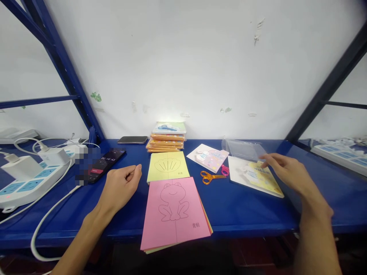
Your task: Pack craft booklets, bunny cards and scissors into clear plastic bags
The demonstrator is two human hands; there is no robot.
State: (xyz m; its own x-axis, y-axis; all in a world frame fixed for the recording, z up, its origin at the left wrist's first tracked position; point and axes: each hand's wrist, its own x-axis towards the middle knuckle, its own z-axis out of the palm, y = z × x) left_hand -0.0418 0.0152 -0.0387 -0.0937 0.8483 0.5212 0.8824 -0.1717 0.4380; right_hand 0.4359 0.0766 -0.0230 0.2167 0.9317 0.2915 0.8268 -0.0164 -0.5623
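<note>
One pixelated patch (84, 166) beside black phone (107, 165)

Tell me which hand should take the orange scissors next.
Probably the right hand: it is closer to the orange scissors, whose pink handles face it, while the yellow shell sheet lies between the scissors and the left hand.

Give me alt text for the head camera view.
Two bare hands hover over a blue shelf: the left hand beside a pink paper sheet with a frog outline, the right hand above a white-and-yellow booklet. Orange plastic scissors lie between them.
</note>
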